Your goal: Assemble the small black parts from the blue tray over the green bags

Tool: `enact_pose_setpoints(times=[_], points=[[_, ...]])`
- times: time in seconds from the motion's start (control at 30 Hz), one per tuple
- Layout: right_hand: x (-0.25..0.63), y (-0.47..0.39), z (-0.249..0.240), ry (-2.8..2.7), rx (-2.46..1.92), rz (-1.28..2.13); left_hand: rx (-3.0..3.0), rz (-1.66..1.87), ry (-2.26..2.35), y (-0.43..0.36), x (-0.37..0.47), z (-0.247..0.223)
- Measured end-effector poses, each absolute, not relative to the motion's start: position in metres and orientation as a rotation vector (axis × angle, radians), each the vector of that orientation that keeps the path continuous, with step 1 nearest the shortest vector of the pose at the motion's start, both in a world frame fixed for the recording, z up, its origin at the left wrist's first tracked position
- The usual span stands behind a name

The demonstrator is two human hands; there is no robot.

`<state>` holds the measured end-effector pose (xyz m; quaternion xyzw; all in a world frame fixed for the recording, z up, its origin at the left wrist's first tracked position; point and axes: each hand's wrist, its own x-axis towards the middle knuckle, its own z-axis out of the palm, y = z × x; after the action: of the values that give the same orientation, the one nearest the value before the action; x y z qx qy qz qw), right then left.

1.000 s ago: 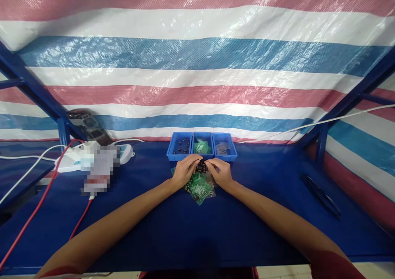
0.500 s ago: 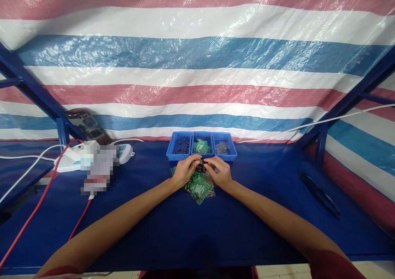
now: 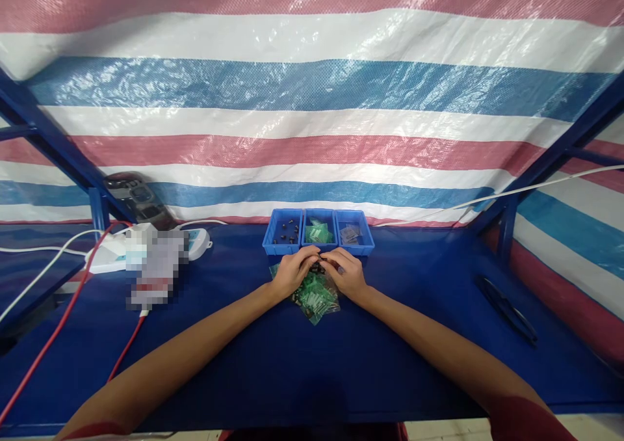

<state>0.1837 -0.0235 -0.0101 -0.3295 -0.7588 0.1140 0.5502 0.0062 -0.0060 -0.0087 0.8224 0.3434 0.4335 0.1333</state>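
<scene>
Dark small parts [image 3: 318, 267] lie in a little pile at the middle of the blue table [image 3: 404, 363], between our two hands and at the far end of some green bags [image 3: 316, 299]. We have our left hand [image 3: 292, 273] at the left of the pile and our right hand [image 3: 348, 274] at its right, with the fingertips drawn in near each other over the parts. We see the fingers of both hands curled and narrow, but we cannot tell whether either hand is closed on a part. Just beyond our hands we have three blue bins side by side: the left bin [image 3: 281, 250] with loose dark pieces in it, the middle bin [image 3: 319, 213] with green bags, and the right bin [image 3: 358, 250] with clear bags. Well off to our left we see a white power strip [image 3: 104, 261], a red cable [image 3: 63, 320] and a blurred-out object [image 3: 158, 265]. Well apart on our right lies a slim dark object [image 3: 507, 311]. Behind the bins we face a striped sheet [image 3: 312, 151].
</scene>
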Motion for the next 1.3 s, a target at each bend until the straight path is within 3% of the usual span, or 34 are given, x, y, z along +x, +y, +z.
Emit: enact_pose_setpoints(times=[1.0, 1.3], points=[[0.185, -0.024, -0.007, -1.788, -0.864, 0.323, 2.47, 1.256, 0.931, -0.009, 0.008, 0.003], [0.185, -0.024, -0.005, -1.772, -0.856, 0.32, 2.332, 1.456, 1.087, -0.002, 0.005, 0.021]])
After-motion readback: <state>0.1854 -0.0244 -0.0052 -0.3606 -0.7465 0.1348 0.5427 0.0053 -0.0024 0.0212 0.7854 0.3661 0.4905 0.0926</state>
